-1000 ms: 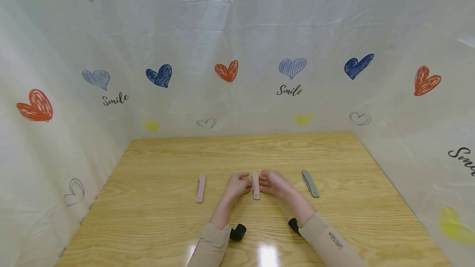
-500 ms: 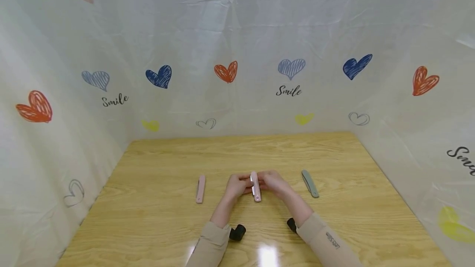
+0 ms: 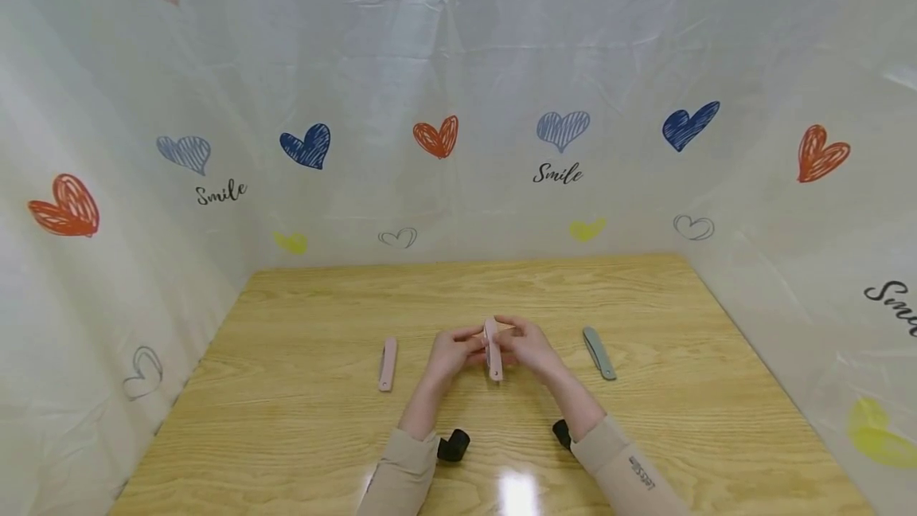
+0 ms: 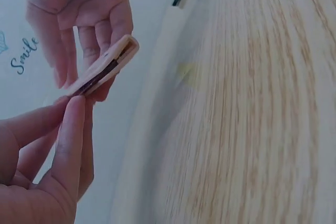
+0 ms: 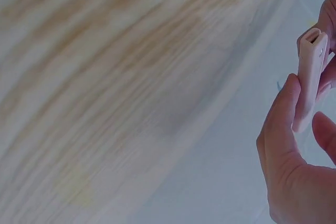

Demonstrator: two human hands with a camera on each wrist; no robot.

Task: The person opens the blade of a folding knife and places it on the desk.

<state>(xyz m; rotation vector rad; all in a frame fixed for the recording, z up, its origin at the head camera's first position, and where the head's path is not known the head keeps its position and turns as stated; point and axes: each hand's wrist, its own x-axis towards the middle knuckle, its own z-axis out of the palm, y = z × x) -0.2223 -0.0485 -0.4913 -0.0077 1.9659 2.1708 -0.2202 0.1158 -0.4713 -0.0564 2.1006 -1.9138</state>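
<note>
Over the middle of the table is a pink folding knife (image 3: 493, 353), folded, the slot in its handle showing in the left wrist view. My left hand (image 3: 447, 353) pinches this knife (image 4: 107, 66) between thumb and fingers. My right hand (image 3: 530, 347) is at its other side. In the right wrist view, the right fingers (image 5: 287, 95) touch the knife (image 5: 311, 77) and the thumb stands apart from it. A second pink folding knife (image 3: 388, 365) lies on the table to the left. To the right lies a grey-green folding knife (image 3: 598, 353).
The wooden table (image 3: 322, 452) reaches back to a white curtain (image 3: 487, 62) printed with hearts and "Smile". The curtain also hangs along both sides. Black wrist cameras (image 3: 454, 446) sit by the beige sleeves (image 3: 401, 472).
The middle knife lay between both hands; now the left hand pinches it, raised and slightly farther back. Both hands rose with it, and the right fingers spread. The other knives stayed put.
</note>
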